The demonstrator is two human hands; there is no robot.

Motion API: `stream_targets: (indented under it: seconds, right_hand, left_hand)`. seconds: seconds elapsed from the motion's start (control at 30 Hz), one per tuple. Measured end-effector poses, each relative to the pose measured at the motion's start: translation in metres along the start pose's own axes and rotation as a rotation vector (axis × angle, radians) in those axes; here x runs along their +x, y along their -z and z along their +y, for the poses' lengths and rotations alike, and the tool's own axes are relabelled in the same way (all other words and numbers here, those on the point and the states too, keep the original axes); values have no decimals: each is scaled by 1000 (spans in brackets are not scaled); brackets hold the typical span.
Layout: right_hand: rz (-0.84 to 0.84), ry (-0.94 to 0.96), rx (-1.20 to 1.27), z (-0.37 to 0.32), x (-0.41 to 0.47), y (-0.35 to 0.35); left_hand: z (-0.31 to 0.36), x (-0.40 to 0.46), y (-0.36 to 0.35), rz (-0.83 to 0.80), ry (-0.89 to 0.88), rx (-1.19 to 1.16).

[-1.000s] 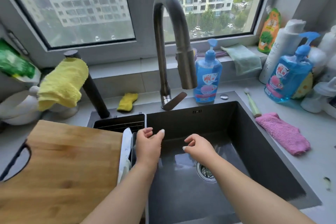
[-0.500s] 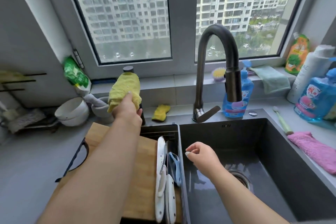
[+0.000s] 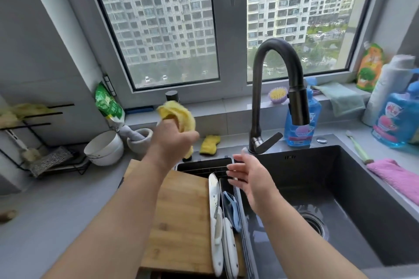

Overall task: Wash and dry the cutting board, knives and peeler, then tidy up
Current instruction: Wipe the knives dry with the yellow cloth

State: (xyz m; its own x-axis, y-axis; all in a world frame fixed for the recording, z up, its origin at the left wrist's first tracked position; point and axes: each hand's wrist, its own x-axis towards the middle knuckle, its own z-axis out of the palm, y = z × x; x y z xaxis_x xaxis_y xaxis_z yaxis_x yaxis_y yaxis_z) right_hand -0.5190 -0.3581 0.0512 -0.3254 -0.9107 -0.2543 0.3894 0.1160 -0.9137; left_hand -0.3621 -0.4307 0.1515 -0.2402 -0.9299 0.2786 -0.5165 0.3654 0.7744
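My left hand (image 3: 173, 140) grips a yellow cloth (image 3: 179, 116) and holds it up just in front of the dark post (image 3: 171, 95) it hung on. The wooden cutting board (image 3: 181, 222) lies flat over the drain basket at the sink's left. Two white-handled knives (image 3: 217, 222) and a blue peeler (image 3: 231, 206) stand in the basket slot beside the board. My right hand (image 3: 251, 179) hovers with straight fingers over the basket's right edge, holding nothing.
The dark sink (image 3: 328, 199) lies to the right under a curved black tap (image 3: 278, 88). A yellow sponge (image 3: 209, 144), blue soap bottles (image 3: 301, 124), a pink cloth (image 3: 396, 176), a green brush (image 3: 358, 147), white bowls (image 3: 104, 149) and a wire rack (image 3: 45, 142) stand around.
My left hand left the basket, reached up to the yellow cloth and has now pulled it off the post. My right hand opened and moved left over the basket. The view tilted up.
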Motion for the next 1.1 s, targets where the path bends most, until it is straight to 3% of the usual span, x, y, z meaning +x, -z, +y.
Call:
stream_targets:
  seconds: [0.1, 0.2, 0.27, 0.33, 0.47, 0.6, 0.83, 1.03, 1.1]
  right_hand:
    - [-91, -211, 327, 6, -5, -9]
    - [-113, -285, 624, 17, -10, -8]
    - [-52, -295, 762, 25, -11, 0]
    - [-8, -281, 835, 33, -11, 10]
    - [49, -263, 762, 44, -16, 14]
    - [125, -263, 575, 57, -19, 17]
    - [-14, -374, 701, 60, -5, 35]
    - [42, -284, 831, 58, 9, 61]
    - [70, -261, 859, 59, 13, 76]
  left_hand:
    - [21, -11, -17, -365, -95, 235]
    - [23, -27, -53, -672, -113, 374]
    - [14, -35, -69, -816, -94, 266]
    - [4, -38, -78, -830, -109, 108]
    - [-6, -40, -100, -893, -5, -184]
    - [-7, -41, -117, -901, 108, -304]
    - [-24, -35, -122, -826, 272, -459]
    - [-43, -21, -127, -388, 326, -251]
    - [-65, -25, -129, -361, 414, -77]
